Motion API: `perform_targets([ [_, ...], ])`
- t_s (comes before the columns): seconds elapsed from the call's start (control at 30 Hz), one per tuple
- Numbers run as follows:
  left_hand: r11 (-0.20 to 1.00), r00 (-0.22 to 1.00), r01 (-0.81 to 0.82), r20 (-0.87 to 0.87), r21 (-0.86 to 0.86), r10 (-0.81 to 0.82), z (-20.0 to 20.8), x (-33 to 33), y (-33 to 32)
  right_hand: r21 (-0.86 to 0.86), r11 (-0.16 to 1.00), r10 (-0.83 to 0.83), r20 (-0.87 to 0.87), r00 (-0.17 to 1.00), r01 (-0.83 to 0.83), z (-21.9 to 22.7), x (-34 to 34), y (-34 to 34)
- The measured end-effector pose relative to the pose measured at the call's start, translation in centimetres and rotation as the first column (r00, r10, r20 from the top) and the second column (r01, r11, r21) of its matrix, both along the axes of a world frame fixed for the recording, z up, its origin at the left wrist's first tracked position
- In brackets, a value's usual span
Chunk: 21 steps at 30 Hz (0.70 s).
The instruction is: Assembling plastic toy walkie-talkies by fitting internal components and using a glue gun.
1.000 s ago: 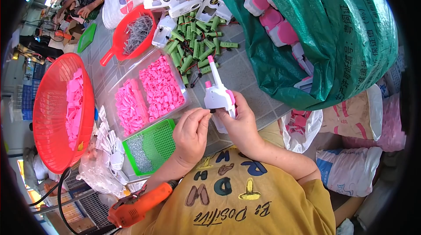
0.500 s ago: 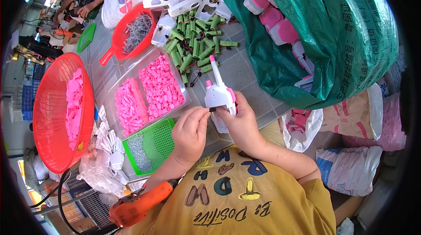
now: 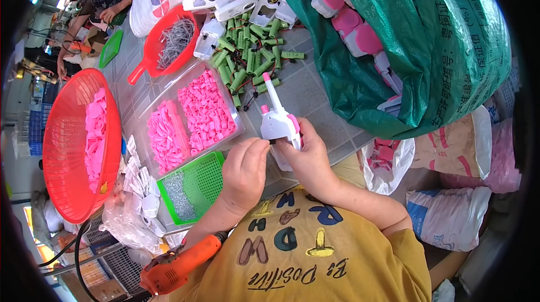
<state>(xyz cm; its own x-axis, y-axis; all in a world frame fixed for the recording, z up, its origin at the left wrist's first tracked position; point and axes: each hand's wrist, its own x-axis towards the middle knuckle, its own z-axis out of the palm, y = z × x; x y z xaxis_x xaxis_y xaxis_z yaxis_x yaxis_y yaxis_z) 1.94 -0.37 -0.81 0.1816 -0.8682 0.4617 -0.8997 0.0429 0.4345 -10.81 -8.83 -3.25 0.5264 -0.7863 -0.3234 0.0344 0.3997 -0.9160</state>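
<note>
A white plastic device with pink parts and a long pink-tipped spout is held up over the table's near edge. My right hand wraps round its body from the right, thumb across the lower part. From the left, my left hand pinches a small black piece against the device's side; whether it is a plug or a cap cannot be made out. The fingers hide most of it. Beyond the device lie several green cylindrical batteries with thin wires.
A divided clear tray of pink parts, a green basket with small screws and red baskets stand left. A green sack of white-and-pink housings is right. An orange power tool hangs near my left forearm. Another person sits far left.
The device has tilted slightly, its spout tip shifting left and down. My left hand has turned a little, still pinching the black piece at its side.
</note>
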Motion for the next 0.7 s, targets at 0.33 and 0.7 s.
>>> perform_targets([
  [0.33,0.987,0.901,-0.099,-0.410,0.129,0.144,0.3,-0.6,0.4,0.025,0.999,0.036,0.050,0.998,-0.038,-0.6,-0.3,-0.2],
  [0.7,0.970,0.812,-0.150,-0.537,0.189,0.230,-1.6,-0.6,1.0,-0.622,0.749,-0.009,-0.354,0.935,-0.229,-2.3,-1.8,-0.2],
])
